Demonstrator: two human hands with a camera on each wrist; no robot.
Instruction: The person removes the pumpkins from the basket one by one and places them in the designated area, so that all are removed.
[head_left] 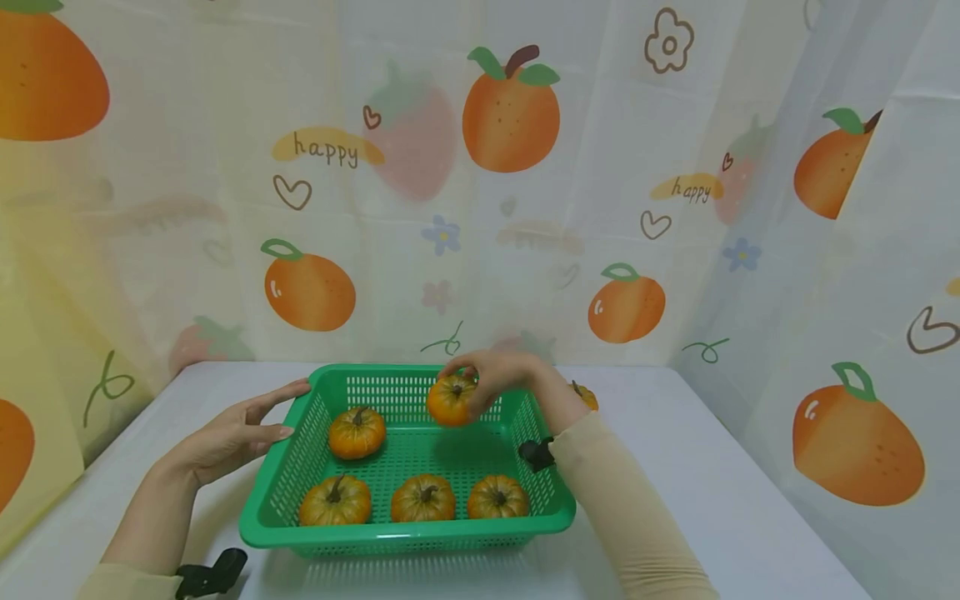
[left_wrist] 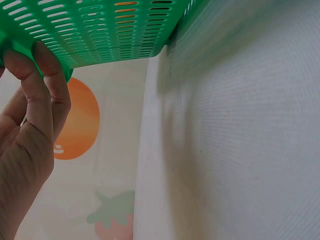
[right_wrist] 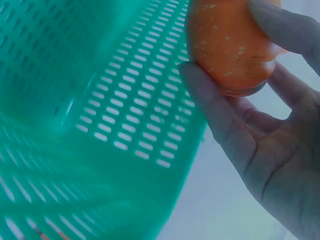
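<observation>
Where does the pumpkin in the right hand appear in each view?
Head: pumpkin below centre, over the basket, in the right hand.
Left wrist: can't be picked out; orange patches behind the slots may be another pumpkin.
Right wrist: upper right, between the fingers.
Shared landmark: the green basket, in all three.

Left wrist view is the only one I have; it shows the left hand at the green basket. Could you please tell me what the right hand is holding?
Observer: The right hand holds a small pumpkin over the green basket.
Operator: And how many others are lying in it?
Observer: Four: a left pumpkin farther back, and three near-side pumpkins.
Operator: Is there any outside?
Observer: Yes, an outer pumpkin to the right, partly hidden by the right forearm.
</observation>
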